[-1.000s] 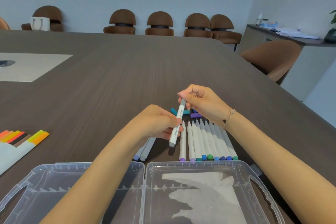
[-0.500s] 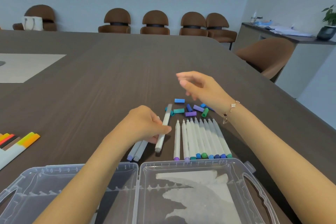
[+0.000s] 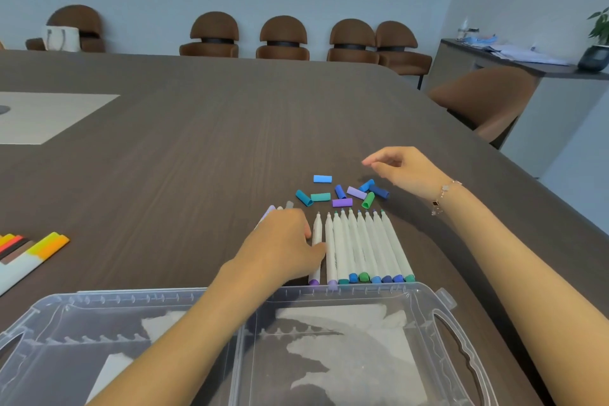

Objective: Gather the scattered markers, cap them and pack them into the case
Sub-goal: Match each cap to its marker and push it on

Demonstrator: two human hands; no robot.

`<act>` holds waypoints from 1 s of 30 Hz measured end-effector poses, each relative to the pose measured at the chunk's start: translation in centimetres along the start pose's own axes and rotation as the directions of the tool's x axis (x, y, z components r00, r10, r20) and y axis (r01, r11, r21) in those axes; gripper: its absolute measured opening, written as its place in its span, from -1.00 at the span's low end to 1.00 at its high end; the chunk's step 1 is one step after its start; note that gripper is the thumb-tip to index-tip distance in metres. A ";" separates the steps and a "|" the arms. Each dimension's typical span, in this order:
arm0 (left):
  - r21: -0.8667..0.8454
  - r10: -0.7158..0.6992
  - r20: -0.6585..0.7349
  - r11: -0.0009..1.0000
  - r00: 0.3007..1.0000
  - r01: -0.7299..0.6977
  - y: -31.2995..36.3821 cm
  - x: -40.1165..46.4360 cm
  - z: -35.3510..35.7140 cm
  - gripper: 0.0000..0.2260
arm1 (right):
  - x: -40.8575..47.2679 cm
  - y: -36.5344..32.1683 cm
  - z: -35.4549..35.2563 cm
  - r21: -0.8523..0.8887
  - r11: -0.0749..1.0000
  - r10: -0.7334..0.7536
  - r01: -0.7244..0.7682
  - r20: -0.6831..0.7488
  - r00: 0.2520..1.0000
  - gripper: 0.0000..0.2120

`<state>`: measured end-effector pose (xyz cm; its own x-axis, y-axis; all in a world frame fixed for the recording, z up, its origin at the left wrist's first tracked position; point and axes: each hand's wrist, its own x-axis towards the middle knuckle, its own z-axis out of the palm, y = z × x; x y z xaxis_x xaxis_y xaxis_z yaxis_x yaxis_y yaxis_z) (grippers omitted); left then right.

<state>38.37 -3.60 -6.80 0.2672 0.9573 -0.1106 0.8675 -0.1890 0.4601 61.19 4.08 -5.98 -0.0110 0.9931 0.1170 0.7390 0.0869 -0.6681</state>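
Several uncapped white markers (image 3: 362, 247) lie side by side, tips pointing away, just beyond the open clear plastic case (image 3: 372, 291). Loose blue, teal, green and purple caps (image 3: 342, 195) are scattered past their tips. Left of the row lie three capped markers; only their cap ends show, among them a grey cap (image 3: 289, 204). My left hand (image 3: 283, 244) is palm down over these, fingers on the grey-capped marker, thumb against the nearest uncapped one. My right hand (image 3: 405, 171) hovers at the far right of the caps, fingers loosely apart and holding nothing.
Another set of markers with orange, yellow, red and brown caps (image 3: 33, 250) lies at the left table edge. A pale inlay panel (image 3: 49, 115) is set in the dark table. A brown chair (image 3: 478, 102) stands at the right side; more line the far wall.
My right hand let go of the marker it was capping and moved out over the caps. My left hand carried that marker down and laid it beside the two capped ones.
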 end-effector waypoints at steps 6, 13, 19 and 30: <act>0.072 -0.028 -0.022 0.997 0.999 0.029 0.6 -0.5 0.5 -0.90 | 0.3 0.3 0.0 0.002 1.000 -0.023 0.023 0.017 1.000 -0.79; -0.086 -0.173 0.055 0.980 0.983 0.177 -0.4 0.4 -1.4 -0.69 | -0.5 -0.8 1.2 -0.090 0.986 -0.123 0.141 0.183 0.975 -0.85; -0.294 -0.184 0.172 0.928 0.968 0.229 -0.4 0.6 -4.5 -0.71 | -0.9 -2.3 2.8 -0.208 0.936 -0.227 0.282 0.254 0.940 -0.78; -0.577 0.002 0.075 0.816 0.997 0.042 -0.8 0.8 -3.9 -0.86 | -1.1 -3.6 2.2 0.435 0.899 -0.112 0.043 0.135 0.984 -0.81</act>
<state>36.28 -1.86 -3.83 0.2997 0.9377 -0.1757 0.4767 0.0123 0.8790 57.10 2.89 -5.33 -0.1848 0.9785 0.0910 0.3707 0.1552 -0.9157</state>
